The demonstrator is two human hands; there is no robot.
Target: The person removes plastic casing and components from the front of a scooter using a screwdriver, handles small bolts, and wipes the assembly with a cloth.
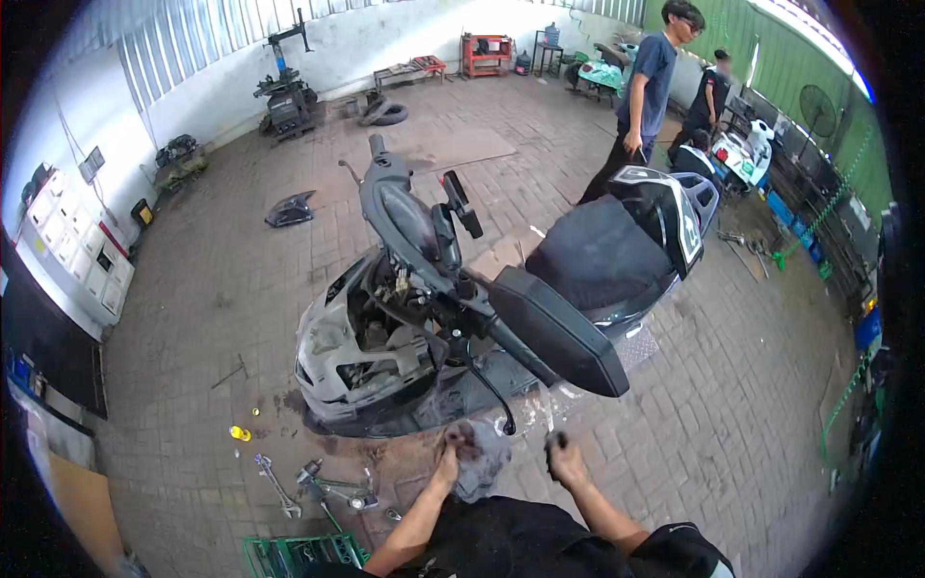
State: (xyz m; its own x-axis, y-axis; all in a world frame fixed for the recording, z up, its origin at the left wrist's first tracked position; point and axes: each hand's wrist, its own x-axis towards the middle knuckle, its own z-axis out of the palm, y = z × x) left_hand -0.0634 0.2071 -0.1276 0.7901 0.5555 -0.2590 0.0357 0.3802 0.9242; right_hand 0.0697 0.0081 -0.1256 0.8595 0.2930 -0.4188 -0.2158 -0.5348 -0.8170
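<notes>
In front of me stands a scooter (409,371) with its front panels off, so wiring and the inner frame show. My left hand (457,453), its fingers darkened, is closed on a crumpled grey rag (485,466) just below the scooter's front side. To the right, my right hand (568,462) grips a slim tool (550,416) with a dark handle and a thin pale shaft pointing away from me; its exact kind is unclear. Both hands are apart from the scooter. A large black mirror (559,332) on the handlebar juts out above them.
An adjustable wrench (277,485), other metal tools (337,493), a yellow bottle (240,433) and a green tool tray (258,554) lie at the lower left. A dark panel (290,209) rests on the floor beyond. A person (647,96) stands behind the scooter's seat.
</notes>
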